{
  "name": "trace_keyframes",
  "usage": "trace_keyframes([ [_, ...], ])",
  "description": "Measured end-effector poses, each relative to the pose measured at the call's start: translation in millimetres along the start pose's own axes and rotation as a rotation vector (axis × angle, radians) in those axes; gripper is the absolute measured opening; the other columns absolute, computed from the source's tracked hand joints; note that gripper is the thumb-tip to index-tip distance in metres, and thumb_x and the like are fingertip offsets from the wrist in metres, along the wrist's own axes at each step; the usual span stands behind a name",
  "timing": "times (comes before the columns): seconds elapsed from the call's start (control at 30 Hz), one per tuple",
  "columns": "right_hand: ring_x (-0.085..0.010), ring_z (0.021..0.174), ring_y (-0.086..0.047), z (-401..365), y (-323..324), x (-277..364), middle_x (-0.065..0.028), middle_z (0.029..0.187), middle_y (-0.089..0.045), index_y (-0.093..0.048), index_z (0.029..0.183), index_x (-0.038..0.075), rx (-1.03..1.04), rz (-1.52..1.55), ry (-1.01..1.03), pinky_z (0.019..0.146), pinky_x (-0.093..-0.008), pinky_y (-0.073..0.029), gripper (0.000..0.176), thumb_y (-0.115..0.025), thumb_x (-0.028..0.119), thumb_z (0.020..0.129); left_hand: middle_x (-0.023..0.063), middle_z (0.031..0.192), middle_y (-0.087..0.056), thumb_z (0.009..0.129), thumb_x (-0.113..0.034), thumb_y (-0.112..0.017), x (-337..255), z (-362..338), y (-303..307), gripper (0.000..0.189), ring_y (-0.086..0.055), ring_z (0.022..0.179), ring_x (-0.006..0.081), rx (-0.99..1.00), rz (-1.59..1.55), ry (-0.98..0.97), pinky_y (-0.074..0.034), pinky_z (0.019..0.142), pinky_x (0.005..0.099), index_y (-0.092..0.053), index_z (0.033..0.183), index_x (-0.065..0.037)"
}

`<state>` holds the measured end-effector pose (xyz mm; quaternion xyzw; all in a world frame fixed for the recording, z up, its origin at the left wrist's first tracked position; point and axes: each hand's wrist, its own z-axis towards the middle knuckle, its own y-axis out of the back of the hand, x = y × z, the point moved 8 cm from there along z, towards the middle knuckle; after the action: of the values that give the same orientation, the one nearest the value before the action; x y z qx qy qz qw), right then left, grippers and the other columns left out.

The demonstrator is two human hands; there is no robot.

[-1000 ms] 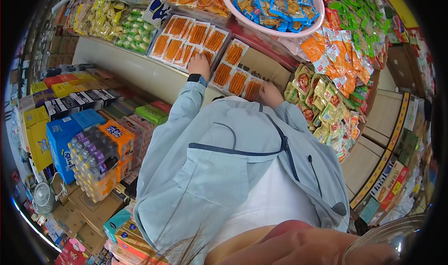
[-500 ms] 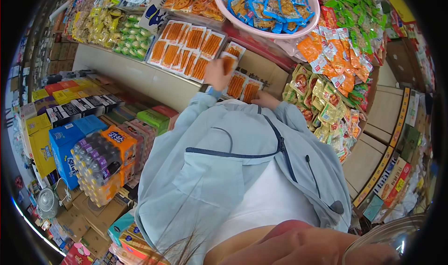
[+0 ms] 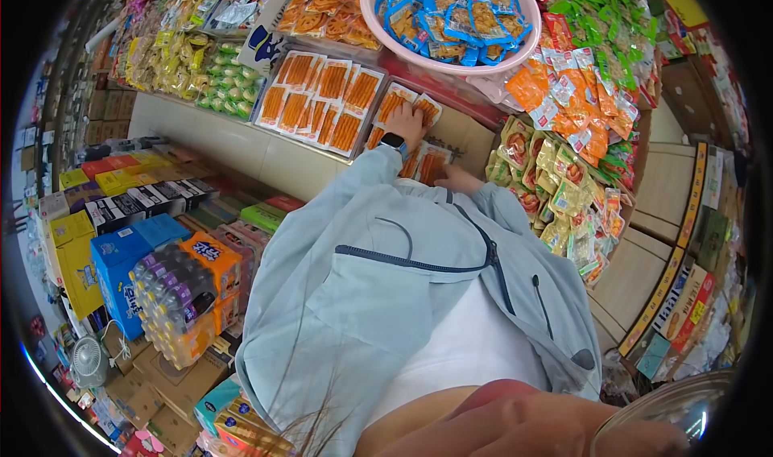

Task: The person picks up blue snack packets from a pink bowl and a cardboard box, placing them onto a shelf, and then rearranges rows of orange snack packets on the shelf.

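My left hand (image 3: pixel 405 124), with a dark watch at its wrist, reaches over the display; its fingers are bent against a clear packet of orange-brown snack sticks (image 3: pixel 394 100). Another such packet (image 3: pixel 429 109) lies just right of the fingers. Close to my body, my right hand (image 3: pixel 460 180) is closed at the edge of a packet of snack sticks (image 3: pixel 434 165); its fingertips are partly hidden. To the left, several matching packets (image 3: pixel 331 95) lie in rows in a tray.
A pink basin (image 3: pixel 369 10) of blue snack packets stands beyond my hands. Brown cardboard (image 3: pixel 467 132) shows beside the sticks. Gold packets (image 3: pixel 555 179) and orange packets (image 3: pixel 576 90) are heaped at right. Shrink-wrapped bottles (image 3: pixel 181 292) and boxes stand lower left.
My left hand has moved right and set the packet it carried down among the others in the right-hand section. My right hand stays by the near packets.
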<state>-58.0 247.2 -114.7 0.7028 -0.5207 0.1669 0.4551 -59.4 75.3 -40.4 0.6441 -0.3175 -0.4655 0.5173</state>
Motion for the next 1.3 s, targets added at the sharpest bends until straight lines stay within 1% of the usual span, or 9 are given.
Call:
trace_keyframes([
  [0.23, -0.0377, 0.091, -0.063, -3.4, -2.8, 4.6, -0.026, 0.098, -0.065, -0.059, 0.102, -0.007, 0.124, -0.026, -0.096, 0.079, -0.0438, -0.05, 0.051, -0.07, 0.038, 0.083, 0.0129, 0.126, -0.051, 0.084, -0.034, -0.066, -4.9, -29.7, 18.3, 0.04, -0.05, 0.11, 0.0346, 0.03, -0.008, -0.139, -0.042, 0.091, 0.0481, -0.06, 0.118, -0.015],
  [0.37, -0.0369, 0.092, -0.063, -8.2, 1.5, 12.1, -0.0254, 0.097, -0.064, -0.059, 0.099, -0.006, 0.144, -0.034, -0.118, 0.079, -0.043, -0.049, 0.049, -0.071, 0.037, 0.082, 0.0119, 0.13, -0.05, 0.083, -0.021, -0.063, -20.7, -41.6, 30.3, 0.039, -0.049, 0.111, 0.0353, -0.208, 0.064, -0.29, -0.041, 0.092, 0.0505, -0.058, 0.122, -0.019],
  [0.47, -0.0369, 0.088, -0.062, -6.3, -1.7, 4.0, -0.0243, 0.094, -0.064, -0.059, 0.098, -0.005, 0.135, 0.009, -0.094, 0.076, -0.0427, -0.049, 0.047, -0.071, 0.037, 0.082, 0.0131, 0.129, -0.051, 0.08, -0.018, -0.064, 4.1, -30.3, 58.7, 0.044, -0.051, 0.111, 0.0362, -0.265, -0.043, 0.005, -0.043, 0.089, 0.0505, -0.058, 0.124, -0.016],
  [0.6, -0.0281, 0.064, -0.067, -4.6, 1.1, 3.7, -0.018, 0.072, -0.067, -0.061, 0.082, -0.004, -0.011, 0.036, 0.024, 0.059, -0.0388, -0.053, 0.039, -0.073, 0.033, 0.079, 0.0153, 0.125, -0.055, 0.081, -0.024, -0.064, 94.6, -5.4, 61.1, 0.048, -0.054, 0.108, 0.036, -0.531, -0.006, 0.216, -0.046, 0.088, 0.0499, -0.056, 0.124, -0.005],
  [0.83, -0.0328, 0.082, -0.062, -3.9, -5.2, 0.3, -0.021, 0.09, -0.065, -0.06, 0.094, -0.003, 0.122, 0.031, -0.058, 0.071, -0.0416, -0.049, 0.04, -0.071, 0.033, 0.082, 0.0146, 0.124, -0.056, 0.083, -0.033, -0.071, 131.8, 20.7, 52.2, 0.042, -0.055, 0.11, 0.0353, -0.026, 0.041, 0.39, -0.048, 0.092, 0.0457, -0.06, 0.112, -0.004],
  [0.93, -0.0324, 0.081, -0.062, -5.5, -0.9, 4.2, -0.0203, 0.088, -0.064, -0.06, 0.093, -0.003, 0.09, 0.041, -0.06, 0.069, -0.0414, -0.049, 0.039, -0.071, 0.033, 0.082, 0.019, 0.111, -0.06, 0.08, -0.037, -0.073, 134.9, 24.1, 59.0, 0.046, -0.057, 0.106, 0.037, -0.102, 0.038, 0.364, -0.049, 0.089, 0.0456, -0.061, 0.107, -0.002],
  [1.0, -0.0321, 0.08, -0.061, -9.9, 1.2, 5.0, -0.0197, 0.086, -0.064, -0.06, 0.092, -0.003, 0.084, 0.045, -0.065, 0.069, -0.0412, -0.048, 0.039, -0.071, 0.033, 0.082, 0.0223, 0.101, -0.061, 0.078, -0.037, -0.074, 131.1, 19.4, 69.7, 0.049, -0.059, 0.097, 0.0394, -0.154, -0.011, 0.382, -0.049, 0.085, 0.047, -0.061, 0.105, 0.002],
  [1.13, -0.032, 0.078, -0.061, -7.4, -1.4, 3.8, -0.0193, 0.085, -0.064, -0.06, 0.091, -0.003, 0.097, 0.069, -0.072, 0.068, -0.0408, -0.048, 0.038, -0.071, 0.033, 0.081, 0.0227, 0.096, -0.06, 0.077, -0.036, -0.073, 84.3, -3.1, 102.9, 0.047, -0.058, 0.088, 0.0409, -0.398, -0.078, 0.174, -0.048, 0.078, 0.0504, -0.062, 0.105, 0.001],
  [1.3, -0.0333, 0.077, -0.063, -4.2, -1.6, 3.8, -0.0214, 0.085, -0.066, -0.061, 0.091, -0.005, 0.036, 0.044, -0.025, 0.069, -0.0416, -0.05, 0.042, -0.07, 0.035, 0.08, 0.0203, 0.097, -0.059, 0.079, -0.032, -0.07, -17.8, -22.6, 39.6, 0.052, -0.057, 0.091, 0.0402, -0.162, -0.263, -0.115, -0.048, 0.079, 0.0497, -0.055, 0.121, -0.005],
])
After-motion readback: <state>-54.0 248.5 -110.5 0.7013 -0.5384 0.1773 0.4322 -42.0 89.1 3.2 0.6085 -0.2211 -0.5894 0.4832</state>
